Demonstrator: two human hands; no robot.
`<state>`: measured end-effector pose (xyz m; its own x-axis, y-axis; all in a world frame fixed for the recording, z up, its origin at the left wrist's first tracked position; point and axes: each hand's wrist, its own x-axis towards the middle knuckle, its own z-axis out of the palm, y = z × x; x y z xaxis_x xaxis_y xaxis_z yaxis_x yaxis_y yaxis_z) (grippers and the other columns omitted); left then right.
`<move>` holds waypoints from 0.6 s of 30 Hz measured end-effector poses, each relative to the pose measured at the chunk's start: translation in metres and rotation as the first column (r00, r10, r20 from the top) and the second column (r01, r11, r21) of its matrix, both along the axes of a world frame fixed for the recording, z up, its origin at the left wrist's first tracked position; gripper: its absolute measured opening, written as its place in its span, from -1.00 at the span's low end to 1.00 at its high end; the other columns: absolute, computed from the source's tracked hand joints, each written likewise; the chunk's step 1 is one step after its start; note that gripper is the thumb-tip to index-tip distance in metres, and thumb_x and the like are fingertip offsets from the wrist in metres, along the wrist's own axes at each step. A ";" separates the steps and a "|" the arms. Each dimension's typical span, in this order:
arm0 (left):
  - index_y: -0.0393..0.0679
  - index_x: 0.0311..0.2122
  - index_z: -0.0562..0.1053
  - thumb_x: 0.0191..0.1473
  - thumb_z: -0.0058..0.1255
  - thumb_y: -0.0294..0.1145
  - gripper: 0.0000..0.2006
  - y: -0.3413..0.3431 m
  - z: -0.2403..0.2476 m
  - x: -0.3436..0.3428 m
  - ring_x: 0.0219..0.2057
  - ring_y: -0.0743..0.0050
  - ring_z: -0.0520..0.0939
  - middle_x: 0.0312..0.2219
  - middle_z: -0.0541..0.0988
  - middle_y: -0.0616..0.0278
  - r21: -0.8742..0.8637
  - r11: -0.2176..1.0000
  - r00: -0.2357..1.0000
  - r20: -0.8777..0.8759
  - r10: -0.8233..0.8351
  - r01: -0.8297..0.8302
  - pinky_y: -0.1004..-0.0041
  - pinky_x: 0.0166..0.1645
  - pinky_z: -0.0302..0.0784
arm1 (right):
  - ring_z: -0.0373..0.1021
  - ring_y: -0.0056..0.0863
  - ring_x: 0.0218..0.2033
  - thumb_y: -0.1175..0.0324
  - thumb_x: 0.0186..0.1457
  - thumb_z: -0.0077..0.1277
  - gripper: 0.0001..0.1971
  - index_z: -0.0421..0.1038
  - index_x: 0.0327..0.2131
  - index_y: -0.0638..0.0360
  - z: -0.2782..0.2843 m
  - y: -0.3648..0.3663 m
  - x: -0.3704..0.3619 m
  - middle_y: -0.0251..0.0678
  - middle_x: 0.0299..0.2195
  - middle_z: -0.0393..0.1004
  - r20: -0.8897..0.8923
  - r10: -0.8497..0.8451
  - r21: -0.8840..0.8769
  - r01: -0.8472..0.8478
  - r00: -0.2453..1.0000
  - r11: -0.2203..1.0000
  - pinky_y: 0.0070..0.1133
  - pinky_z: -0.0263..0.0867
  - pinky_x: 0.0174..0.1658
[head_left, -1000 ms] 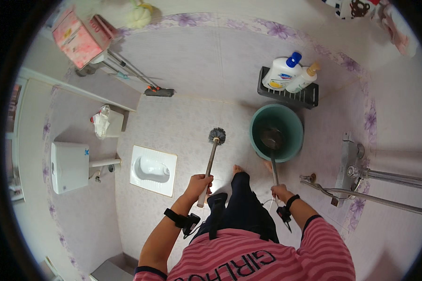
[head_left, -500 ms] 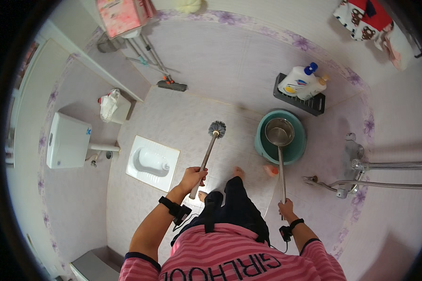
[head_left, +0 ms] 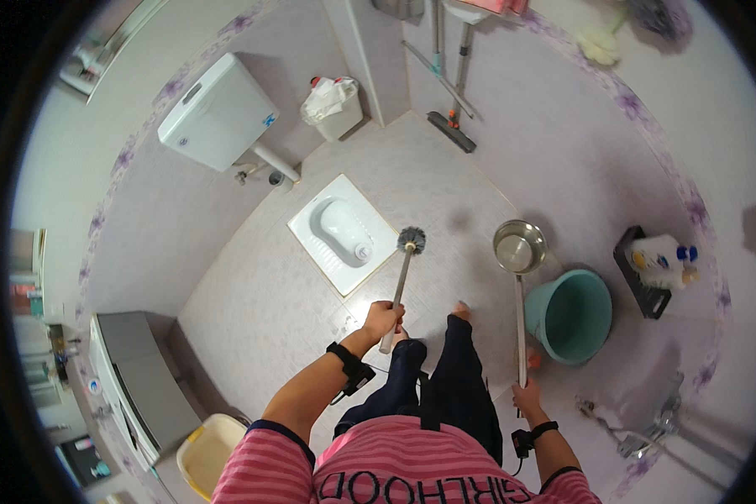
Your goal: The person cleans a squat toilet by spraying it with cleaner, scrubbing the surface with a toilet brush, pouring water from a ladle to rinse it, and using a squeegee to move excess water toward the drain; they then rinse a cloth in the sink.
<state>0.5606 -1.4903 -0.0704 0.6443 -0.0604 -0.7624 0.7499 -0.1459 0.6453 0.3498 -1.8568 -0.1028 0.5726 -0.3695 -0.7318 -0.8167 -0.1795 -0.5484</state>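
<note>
My left hand (head_left: pixel 383 319) is closed around the handle of a toilet brush (head_left: pixel 402 281). Its grey bristle head points away from me, close to the right corner of the white squat toilet (head_left: pixel 326 210) set in the floor. In my right hand (head_left: pixel 526 397) is the end of a long-handled metal water dipper (head_left: pixel 521 315). The dipper's round bowl hangs just left of the teal bucket (head_left: pixel 540 319), outside its rim. I cannot tell whether water is in the bowl.
A white cistern (head_left: pixel 218 112) hangs on the left wall, beside a lined waste bin (head_left: pixel 338 124). A floor squeegee (head_left: pixel 452 130) leans at the back. Bottles stand in a dark rack (head_left: pixel 638 273) on the right. A cream basin (head_left: pixel 195 458) sits at lower left.
My view has turned rightward of the toilet less, bringing the toilet nearer the middle. The dipper's bowl has left the bucket and moved to its left. Both hands keep their hold.
</note>
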 end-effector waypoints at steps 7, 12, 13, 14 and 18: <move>-0.36 -0.30 0.38 -0.06 -0.08 -0.42 -0.77 0.024 -0.034 -0.030 -0.76 0.57 0.37 -0.69 0.39 0.27 0.039 0.952 0.948 -0.094 0.305 -0.303 0.56 -0.62 0.41 | 0.28 -0.45 -0.68 0.42 -0.17 -0.08 -0.80 0.27 -0.42 0.33 -0.043 -0.002 0.099 -0.24 -0.67 0.28 -0.015 0.492 -0.137 -0.489 0.870 0.861 -0.50 0.25 -0.63; -0.36 -0.26 0.36 -0.03 -0.11 -0.43 -0.76 0.011 -0.071 -0.026 -0.70 0.58 0.39 -0.67 0.38 0.28 0.028 0.870 0.865 -0.096 0.493 -0.492 0.56 -0.60 0.42 | 0.34 -0.31 -0.55 0.43 -0.18 -0.08 -0.76 0.28 -0.40 0.40 -0.143 -0.028 0.162 -0.10 -0.59 0.35 -0.101 0.651 -0.089 -0.658 0.752 0.747 -0.44 0.26 -0.49; -0.36 -0.24 0.35 -0.03 -0.12 -0.44 -0.76 0.009 -0.081 -0.027 -0.68 0.59 0.40 -0.66 0.38 0.28 0.023 0.834 0.830 -0.086 0.551 -0.552 0.56 -0.59 0.43 | 0.35 -0.26 -0.50 0.43 -0.19 -0.08 -0.74 0.28 -0.38 0.42 -0.152 -0.021 0.183 -0.04 -0.54 0.38 -0.077 0.639 -0.013 -0.642 0.765 0.767 -0.44 0.26 -0.44; -0.36 -0.23 0.34 -0.02 -0.13 -0.44 -0.75 0.008 -0.092 -0.027 -0.64 0.59 0.41 -0.64 0.39 0.29 0.016 0.818 0.814 -0.088 0.575 -0.576 0.57 -0.59 0.43 | 0.35 -0.26 -0.50 0.43 -0.19 -0.08 -0.74 0.28 -0.38 0.42 -0.166 -0.018 0.198 -0.04 -0.54 0.38 -0.090 0.654 0.000 -0.657 0.751 0.754 -0.44 0.26 -0.44; -0.37 -0.26 0.34 -0.02 -0.13 -0.43 -0.77 -0.002 -0.126 -0.024 -0.70 0.61 0.40 -0.68 0.39 0.29 -0.009 0.721 0.720 -0.077 0.690 -0.693 0.62 -0.62 0.40 | 0.36 -0.19 -0.43 0.44 -0.18 -0.08 -0.74 0.29 -0.36 0.44 -0.216 -0.004 0.258 0.03 -0.44 0.39 -0.185 0.809 -0.098 -0.830 0.558 0.549 -0.43 0.25 -0.38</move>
